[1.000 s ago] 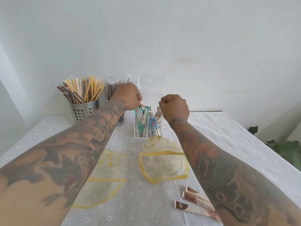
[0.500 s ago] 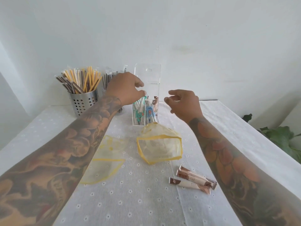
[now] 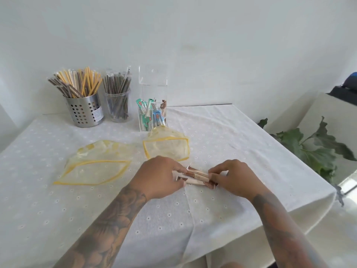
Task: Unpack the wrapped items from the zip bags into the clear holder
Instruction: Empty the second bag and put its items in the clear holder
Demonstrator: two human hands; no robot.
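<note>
Two tattooed forearms reach in from the near edge of the surface (image 3: 222, 213), which is covered by a white eyelet cloth. The left hand (image 3: 156, 176) and right hand (image 3: 234, 179) meet at the centre of the view, gathering a small bundle of brown-and-cream wrapped sticks (image 3: 197, 176) that lies flat on the cloth between them. The left fingers (image 3: 178, 171) curl narrow around the bundle's end at 9 o'clock, and the right fingers (image 3: 216, 174) close on the end at 3 o'clock; both appear to touch the wrappers, though how firmly cannot be told. To do this step well, the sticks probably should be squared up so their ends are even, then pinched together as one stack and lifted upright, so they drop cleanly into the holder without fanning out. Beyond the hands, at 12 o'clock, a small yellow-edged zip bag (image 3: 167, 149) sits open and looks empty; a larger zip bag (image 3: 92, 172) lies at 10 o'clock, also apparently empty. Farther still at 12 o'clock, the clear holder (image 3: 152, 115) stands with teal, blue and brown packets already inside. At 11 o'clock, near the wall, a perforated steel cup (image 3: 84, 111) and a clear cup (image 3: 117, 105) hold wrapped straws.
</note>
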